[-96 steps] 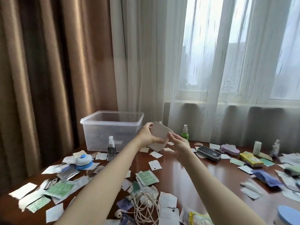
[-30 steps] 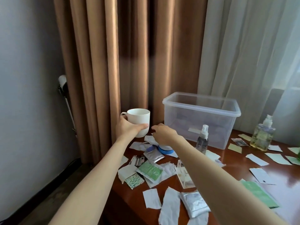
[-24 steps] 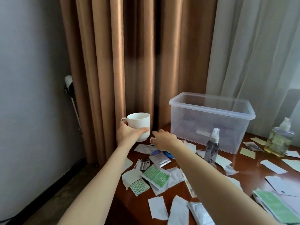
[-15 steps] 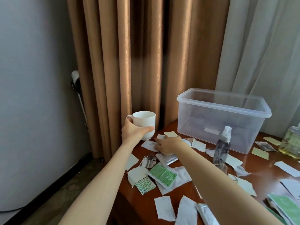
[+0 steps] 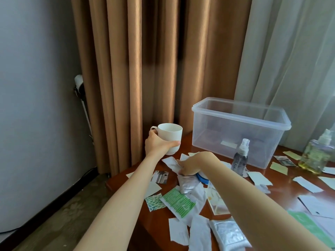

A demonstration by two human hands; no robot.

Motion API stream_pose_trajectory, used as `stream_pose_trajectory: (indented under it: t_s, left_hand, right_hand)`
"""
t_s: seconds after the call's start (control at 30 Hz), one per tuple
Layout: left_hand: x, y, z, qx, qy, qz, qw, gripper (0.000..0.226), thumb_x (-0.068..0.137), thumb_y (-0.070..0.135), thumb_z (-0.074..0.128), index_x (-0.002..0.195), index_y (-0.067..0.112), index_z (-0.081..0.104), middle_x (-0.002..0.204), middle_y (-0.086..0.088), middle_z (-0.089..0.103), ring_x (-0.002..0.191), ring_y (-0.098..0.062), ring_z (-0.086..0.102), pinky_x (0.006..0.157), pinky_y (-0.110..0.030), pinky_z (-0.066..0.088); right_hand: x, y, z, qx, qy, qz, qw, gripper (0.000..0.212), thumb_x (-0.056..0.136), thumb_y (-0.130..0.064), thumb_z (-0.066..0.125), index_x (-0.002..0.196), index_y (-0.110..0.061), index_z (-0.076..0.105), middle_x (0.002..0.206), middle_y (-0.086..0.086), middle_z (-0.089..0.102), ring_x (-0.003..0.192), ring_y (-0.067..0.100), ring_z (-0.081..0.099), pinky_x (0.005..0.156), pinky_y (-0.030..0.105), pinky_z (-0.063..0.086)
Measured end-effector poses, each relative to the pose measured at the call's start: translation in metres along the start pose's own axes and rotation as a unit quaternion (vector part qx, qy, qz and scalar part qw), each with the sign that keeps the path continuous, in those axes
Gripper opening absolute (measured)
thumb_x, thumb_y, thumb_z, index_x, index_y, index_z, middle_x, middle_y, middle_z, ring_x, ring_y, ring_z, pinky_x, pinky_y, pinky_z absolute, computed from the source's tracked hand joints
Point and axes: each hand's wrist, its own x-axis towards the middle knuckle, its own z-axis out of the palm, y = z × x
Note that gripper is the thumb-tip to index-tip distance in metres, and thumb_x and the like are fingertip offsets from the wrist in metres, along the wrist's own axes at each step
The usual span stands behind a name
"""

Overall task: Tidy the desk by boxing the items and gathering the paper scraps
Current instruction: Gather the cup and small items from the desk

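My left hand [image 5: 158, 144] grips a white mug [image 5: 170, 136] upright above the desk's far left corner, thumb across its front. My right hand [image 5: 195, 163] lies on the desk just right of it, fingers closing on a white paper scrap [image 5: 171, 163] beside a blue round object [image 5: 201, 177] partly hidden under the hand. A clear plastic box [image 5: 239, 131] stands open behind them, with a paper slip inside. White and green paper scraps [image 5: 178, 200] and silver sachets [image 5: 187, 182] litter the brown desk [image 5: 159, 220].
A small grey spray bottle [image 5: 241, 158] stands in front of the box. A yellow-green pump bottle [image 5: 316, 156] is at the right. Brown curtains hang close behind the desk, sheer ones to the right. The desk's left edge drops to the floor.
The view has swung left from the window to the desk corner. My left hand keeps the mug raised. My right hand has slid left over the blue object onto the scraps.
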Motion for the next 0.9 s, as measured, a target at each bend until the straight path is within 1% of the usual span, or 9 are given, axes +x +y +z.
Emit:
stream_pose_trajectory:
  t_s: [0.1, 0.27, 0.53, 0.67, 0.83, 0.9]
  left_hand:
    - [-0.002, 0.002, 0.01, 0.011, -0.014, 0.007, 1.0, 0.087, 0.067, 0.035, 0.083, 0.137, 0.015, 0.034, 0.133, -0.006, 0.049, 0.121, -0.023, 0.05, 0.095, -0.038, 0.048]
    - [-0.004, 0.002, 0.021, 0.024, -0.025, -0.001, 0.999, 0.089, 0.067, 0.035, 0.082, 0.138, 0.015, 0.033, 0.135, -0.006, 0.048, 0.124, -0.024, 0.047, 0.099, -0.039, 0.045]
    - [-0.009, 0.001, 0.027, 0.025, -0.024, -0.001, 0.999, 0.09, 0.068, 0.034, 0.082, 0.139, 0.014, 0.031, 0.136, -0.006, 0.047, 0.124, -0.024, 0.048, 0.098, -0.037, 0.046]
    - [-0.01, 0.0, 0.027, 0.02, -0.036, -0.003, 0.999, 0.091, 0.069, 0.031, 0.082, 0.142, 0.014, 0.029, 0.138, -0.007, 0.046, 0.126, -0.024, 0.046, 0.099, -0.038, 0.045]
    - [-0.011, 0.001, 0.024, 0.028, -0.064, -0.007, 0.998, 0.091, 0.073, 0.028, 0.079, 0.145, 0.013, 0.026, 0.139, -0.008, 0.045, 0.128, -0.025, 0.045, 0.101, -0.039, 0.044]
    - [-0.013, 0.003, 0.022, 0.038, -0.077, -0.005, 0.996, 0.088, 0.074, 0.027, 0.079, 0.144, 0.013, 0.027, 0.138, -0.008, 0.045, 0.128, -0.025, 0.045, 0.101, -0.04, 0.043]
  right_hand:
    - [-0.005, 0.003, 0.001, -0.018, -0.016, -0.006, 1.0, 0.064, 0.099, -0.043, 0.031, 0.147, -0.038, -0.012, 0.157, 0.015, 0.007, 0.141, 0.036, 0.021, 0.11, 0.043, 0.025]
    - [-0.006, 0.008, 0.001, -0.053, -0.021, -0.022, 0.998, 0.067, 0.096, -0.048, 0.036, 0.148, -0.039, -0.006, 0.158, 0.011, 0.01, 0.142, 0.033, 0.019, 0.111, 0.043, 0.023]
    - [-0.012, 0.009, 0.001, -0.024, -0.006, -0.05, 0.998, 0.068, 0.097, -0.043, 0.039, 0.15, -0.031, -0.001, 0.158, 0.007, 0.012, 0.143, 0.03, 0.019, 0.111, 0.04, 0.023]
    - [-0.018, 0.012, 0.001, -0.01, -0.003, -0.055, 0.998, 0.067, 0.097, -0.044, 0.039, 0.151, -0.027, 0.004, 0.158, 0.007, 0.015, 0.143, 0.029, 0.019, 0.111, 0.04, 0.023]
    - [-0.028, 0.018, -0.001, 0.019, 0.027, -0.053, 0.998, 0.063, 0.096, -0.041, 0.044, 0.15, -0.024, 0.016, 0.153, 0.007, 0.027, 0.137, 0.028, 0.03, 0.107, 0.039, 0.03]
    - [-0.032, 0.02, -0.002, 0.035, 0.029, -0.052, 0.998, 0.063, 0.095, -0.041, 0.046, 0.15, -0.027, 0.017, 0.153, 0.006, 0.027, 0.137, 0.028, 0.029, 0.108, 0.04, 0.03]
